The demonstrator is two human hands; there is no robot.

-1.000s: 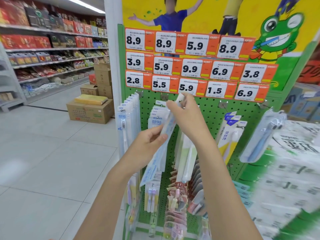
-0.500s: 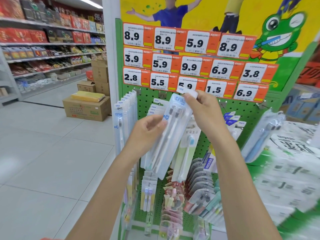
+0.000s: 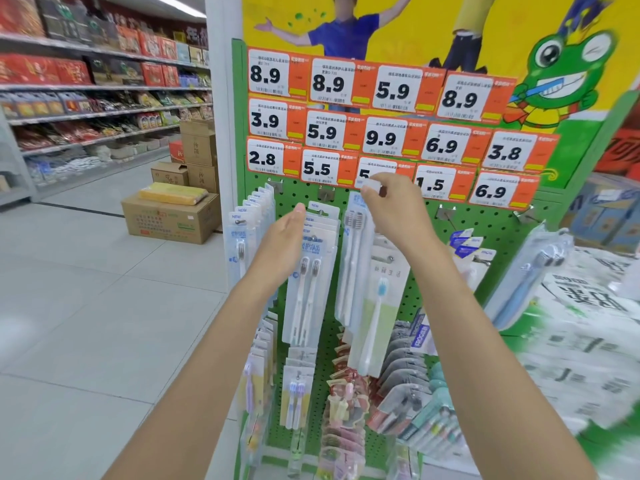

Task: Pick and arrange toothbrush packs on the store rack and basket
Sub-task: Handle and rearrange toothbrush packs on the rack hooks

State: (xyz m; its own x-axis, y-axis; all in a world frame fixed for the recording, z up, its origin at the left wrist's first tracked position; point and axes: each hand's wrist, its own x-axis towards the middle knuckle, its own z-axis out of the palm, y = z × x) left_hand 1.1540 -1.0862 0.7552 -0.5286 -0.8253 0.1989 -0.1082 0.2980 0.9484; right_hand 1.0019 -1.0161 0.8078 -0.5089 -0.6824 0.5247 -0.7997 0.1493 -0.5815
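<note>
A green pegboard rack (image 3: 491, 233) carries rows of hanging toothbrush packs under orange price tags. My right hand (image 3: 391, 209) pinches the top edge of a clear two-brush pack (image 3: 353, 265) and holds it up against the rack below the 5.9 tag. My left hand (image 3: 282, 245) is flat with straight fingers, lying against the stack of white two-brush packs (image 3: 311, 271) on the neighbouring hook. Another stack of packs (image 3: 249, 230) hangs at the rack's left edge. A green single-brush pack (image 3: 381, 306) hangs under my right wrist.
Smaller packs (image 3: 298, 389) and bagged items (image 3: 405, 386) fill the lower hooks. A blue-brush pack (image 3: 530, 275) hangs far right beside wrapped bundles (image 3: 581, 334). Cardboard boxes (image 3: 169, 216) sit on the tiled aisle floor at left, with stocked shelves (image 3: 86, 98) behind.
My right hand has raised the clear pack and moved it in to the rack. My left hand has let go of it and shifted left onto the neighbouring stack.
</note>
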